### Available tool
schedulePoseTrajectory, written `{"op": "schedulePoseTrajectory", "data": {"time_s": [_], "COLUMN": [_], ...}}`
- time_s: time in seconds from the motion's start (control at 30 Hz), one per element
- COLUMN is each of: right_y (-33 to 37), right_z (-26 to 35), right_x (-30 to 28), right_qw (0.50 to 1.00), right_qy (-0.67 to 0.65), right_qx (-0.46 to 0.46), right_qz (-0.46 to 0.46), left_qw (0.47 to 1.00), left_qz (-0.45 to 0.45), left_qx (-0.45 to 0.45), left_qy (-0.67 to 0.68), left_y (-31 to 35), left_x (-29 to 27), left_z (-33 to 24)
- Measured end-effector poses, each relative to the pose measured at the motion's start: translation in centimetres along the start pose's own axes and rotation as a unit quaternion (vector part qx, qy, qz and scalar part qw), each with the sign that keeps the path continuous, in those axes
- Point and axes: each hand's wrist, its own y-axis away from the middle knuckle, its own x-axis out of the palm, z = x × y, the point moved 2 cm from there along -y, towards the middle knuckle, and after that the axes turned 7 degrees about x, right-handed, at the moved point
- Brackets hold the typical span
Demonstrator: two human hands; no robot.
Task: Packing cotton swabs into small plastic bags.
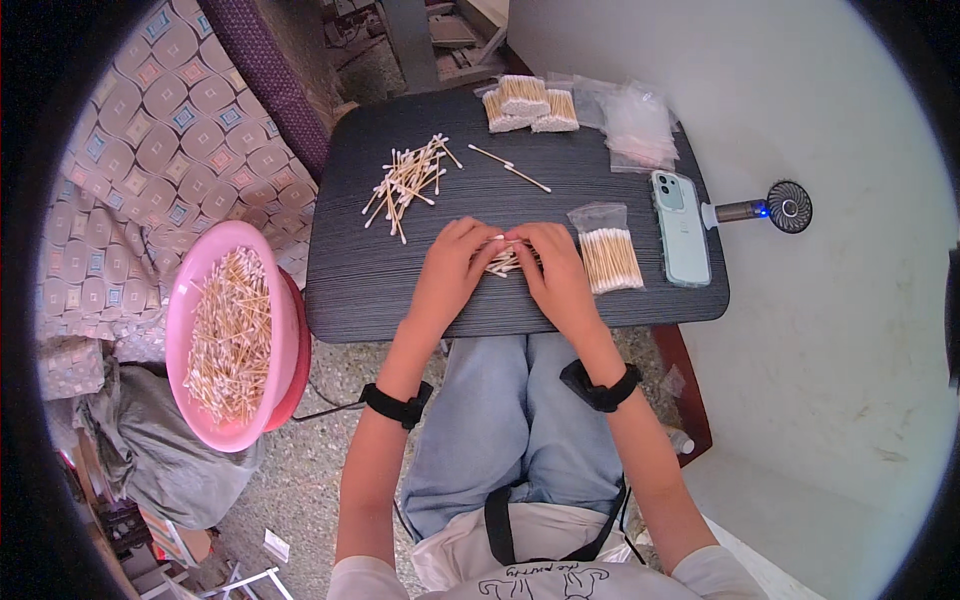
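At the near middle of a dark table, my left hand point(458, 258) and my right hand point(550, 262) meet around a small bunch of cotton swabs point(504, 262). Fingers of both hands are closed on the bunch, and they partly hide it. Just right of my right hand lies a clear bag filled with cotton swabs point(610, 258) in a neat row. Beyond my left hand is a loose pile of cotton swabs point(408, 182). Two single swabs point(512, 168) lie apart from that pile, toward the middle.
A pink basin point(180, 330) heaped with swabs stands left of the table point(350, 290). Filled swab bags point(528, 104) are stacked at the far edge, beside empty clear bags point(640, 130). A phone point(686, 235) and a small fan point(788, 207) are at the right edge, near a wall.
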Motion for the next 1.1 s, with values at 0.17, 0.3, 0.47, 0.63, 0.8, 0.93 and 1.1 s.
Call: {"op": "schedulePoseTrajectory", "data": {"time_s": [0.17, 0.3, 0.47, 0.63, 0.8, 0.93, 1.1], "right_y": [0.0, 0.2, -0.1, 0.0, 0.2, 0.0, 0.1], "right_z": [-0.5, -0.7, 0.1, -0.1, -0.9, -0.6, -0.2], "right_x": [-0.2, 0.0, 0.3, 0.2, 0.2, 0.2, 0.0], "right_qw": [0.999, 0.996, 0.998, 0.998, 0.998, 0.997, 0.998], "right_qy": [0.011, 0.004, 0.056, 0.059, 0.051, 0.040, 0.063], "right_qx": [0.043, 0.083, 0.000, -0.015, 0.021, 0.059, 0.003], "right_qz": [0.005, -0.008, -0.034, -0.019, -0.011, -0.013, -0.030], "left_qw": [0.998, 0.990, 0.989, 0.993, 0.994, 0.995, 0.996], "left_qz": [-0.016, -0.019, -0.011, -0.042, -0.012, -0.003, -0.001], "left_qx": [0.027, 0.054, 0.051, 0.050, 0.053, 0.051, 0.025], "left_qy": [-0.045, -0.127, -0.140, -0.103, -0.092, -0.081, -0.084], "left_y": [-0.3, -0.2, -0.4, -0.3, 0.2, 0.1, 0.0], "left_x": [0.3, 0.6, 0.8, 0.4, -0.1, -0.3, 0.1], "left_z": [-0.6, -0.7, -0.3, -0.3, -0.7, -0.6, 0.0]}}
